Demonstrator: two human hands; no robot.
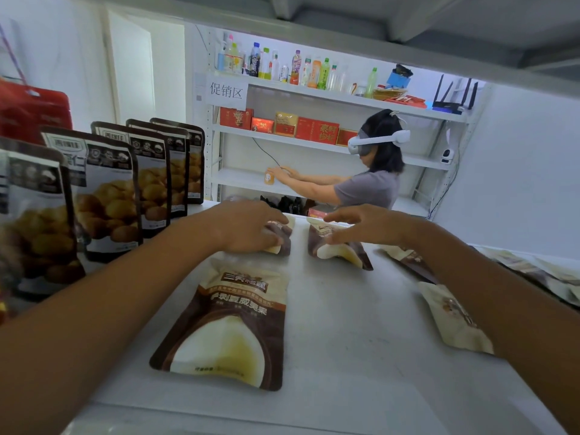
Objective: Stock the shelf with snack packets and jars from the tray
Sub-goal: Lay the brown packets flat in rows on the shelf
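On the white shelf (345,324) lie brown-and-cream snack packets. My left hand (251,227) rests on top of one packet (282,238) at the back of the shelf, fingers curled over it. My right hand (367,226) grips the top of a second packet (340,251) beside it, which is propped up. A third packet of the same kind (226,324) lies flat in front, between my forearms. Another packet (455,318) lies at the right, partly under my right arm. No tray or jar of mine is in view.
Several upright chestnut packets (106,196) stand in a row along the shelf's left side, with a red bag (31,108) behind. More packets (533,271) lie at the far right. Beyond, a person in a headset (373,171) handles a jar at another shelf unit.
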